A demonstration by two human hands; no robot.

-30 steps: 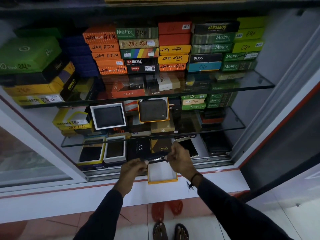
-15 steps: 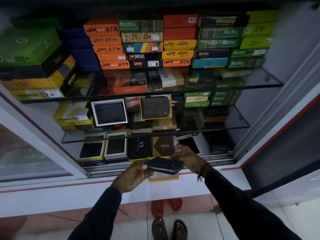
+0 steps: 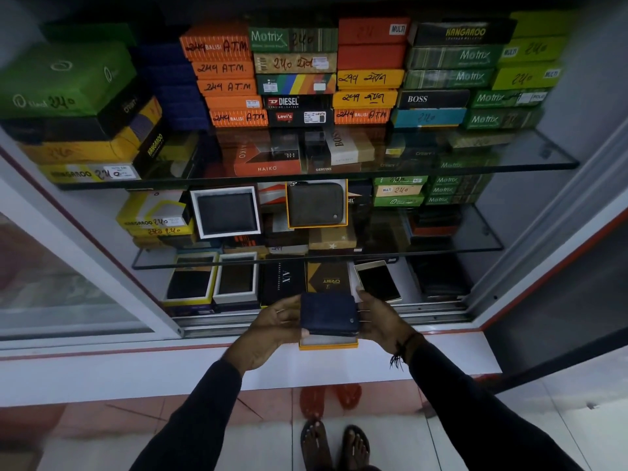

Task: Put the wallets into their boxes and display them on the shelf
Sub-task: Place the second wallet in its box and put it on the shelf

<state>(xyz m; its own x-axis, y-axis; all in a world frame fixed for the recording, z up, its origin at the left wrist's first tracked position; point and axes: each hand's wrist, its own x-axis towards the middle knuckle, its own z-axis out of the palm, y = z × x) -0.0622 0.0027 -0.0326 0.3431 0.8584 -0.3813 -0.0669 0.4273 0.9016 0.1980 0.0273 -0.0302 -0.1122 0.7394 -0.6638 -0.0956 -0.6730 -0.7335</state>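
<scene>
A dark blue zip wallet (image 3: pixel 328 313) is held flat, face up, between both my hands, just above an open orange-rimmed box (image 3: pixel 328 344) that rests on the white ledge (image 3: pixel 136 372). My left hand (image 3: pixel 272 329) grips the wallet's left edge with the thumb under its near corner. My right hand (image 3: pixel 380 317) holds the right edge with its fingertips. Most of the box is hidden under the wallet. On the middle glass shelf (image 3: pixel 441 249) stand two displayed wallets: a black one in a white box (image 3: pixel 226 212) and a grey zip one in an orange box (image 3: pixel 316 203).
Stacks of closed wallet boxes fill the top glass shelf (image 3: pixel 509 161). The cabinet floor holds two open boxes with dark wallets (image 3: pixel 212 278), a black AX box (image 3: pixel 283 278), a phone (image 3: pixel 377 280) and loose dark wallets (image 3: pixel 438 277). A sliding glass door (image 3: pixel 51 283) stands at the left.
The wallet, held edge-on over the empty box a second ago, has been turned flat and face up and now covers the box. Both hands stay on it.
</scene>
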